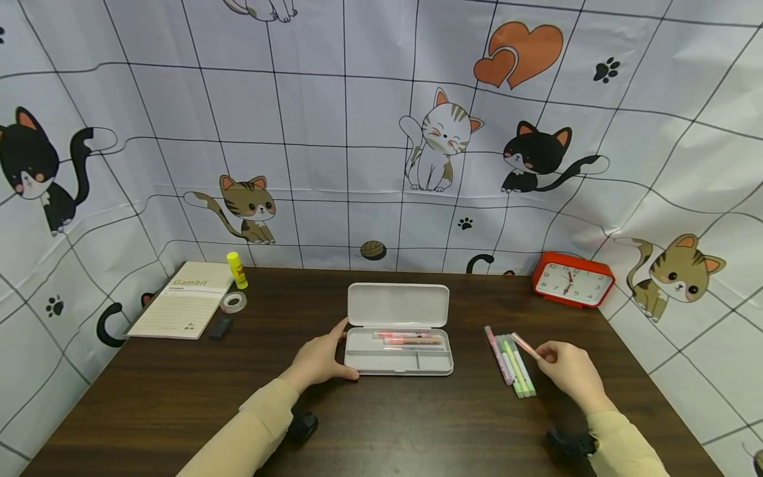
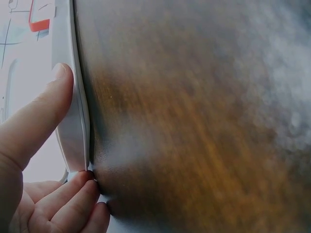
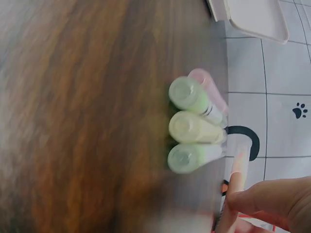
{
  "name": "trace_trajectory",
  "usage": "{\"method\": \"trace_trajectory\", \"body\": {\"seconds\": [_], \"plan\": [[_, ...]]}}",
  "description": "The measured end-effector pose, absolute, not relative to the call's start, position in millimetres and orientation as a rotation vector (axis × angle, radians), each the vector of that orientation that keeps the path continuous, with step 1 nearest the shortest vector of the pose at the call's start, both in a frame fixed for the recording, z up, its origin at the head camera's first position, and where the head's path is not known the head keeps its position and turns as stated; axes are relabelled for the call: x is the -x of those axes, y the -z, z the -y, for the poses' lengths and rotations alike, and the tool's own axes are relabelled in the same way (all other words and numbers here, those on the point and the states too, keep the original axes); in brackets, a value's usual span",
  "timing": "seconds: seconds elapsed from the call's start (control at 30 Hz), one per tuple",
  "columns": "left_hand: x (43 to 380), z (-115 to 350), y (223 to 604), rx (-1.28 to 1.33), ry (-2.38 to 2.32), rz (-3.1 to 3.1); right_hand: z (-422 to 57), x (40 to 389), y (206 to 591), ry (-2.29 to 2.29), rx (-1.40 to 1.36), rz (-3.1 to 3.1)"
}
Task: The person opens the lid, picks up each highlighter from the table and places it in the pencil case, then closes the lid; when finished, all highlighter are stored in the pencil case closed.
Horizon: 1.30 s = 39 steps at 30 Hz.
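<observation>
A white pencil case (image 1: 398,305) lies with its lid raised. A few pens (image 1: 411,340) with pinkish and clear barrels lie in its long back compartment. My left hand (image 1: 318,358) grips the case's left end, thumb against the front wall (image 2: 73,131) and the other fingers around the corner. To the right, my right hand (image 1: 571,374) pinches a light pink-orange marker (image 1: 526,346) between thumb and fingers, tilted and raised beside a row of markers. That row holds a pink marker (image 1: 498,356) and several green and yellowish ones (image 1: 517,368), side by side on the table.
At the back left are a notepad (image 1: 185,298), a yellow glue stick (image 1: 236,270), a roll of white tape (image 1: 233,303) and a small dark block (image 1: 220,328). A red clock (image 1: 573,279) stands at the back right. Cat-printed sheeting (image 1: 316,165) borders the dark table (image 1: 197,397).
</observation>
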State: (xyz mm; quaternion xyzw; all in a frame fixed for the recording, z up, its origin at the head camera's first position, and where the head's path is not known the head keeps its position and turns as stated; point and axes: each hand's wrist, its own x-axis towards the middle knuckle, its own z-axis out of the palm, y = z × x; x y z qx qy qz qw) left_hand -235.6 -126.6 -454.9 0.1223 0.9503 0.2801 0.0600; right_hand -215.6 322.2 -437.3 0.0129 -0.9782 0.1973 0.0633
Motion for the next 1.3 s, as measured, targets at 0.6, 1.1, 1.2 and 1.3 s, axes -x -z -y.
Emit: {"method": "trace_trajectory", "body": {"seconds": [0.6,1.1,1.2,1.3], "plan": [[235.4,126.3,456.7,-0.368,-0.851,-2.874,-271.7,226.2,428.6,-0.623,-0.163,2.925],[234.6,127.7,454.5,-0.356,-0.852,-2.876,-221.3,240.9,432.9,-0.620,-0.330,2.888],[234.9,127.2,455.4,-0.355,-0.846,-2.879,-212.0,242.8,433.9,-0.597,-0.373,2.881],[235.3,126.6,455.8,-0.358,-0.844,-2.884,-203.4,244.8,434.1,-0.576,-0.404,2.873]]}}
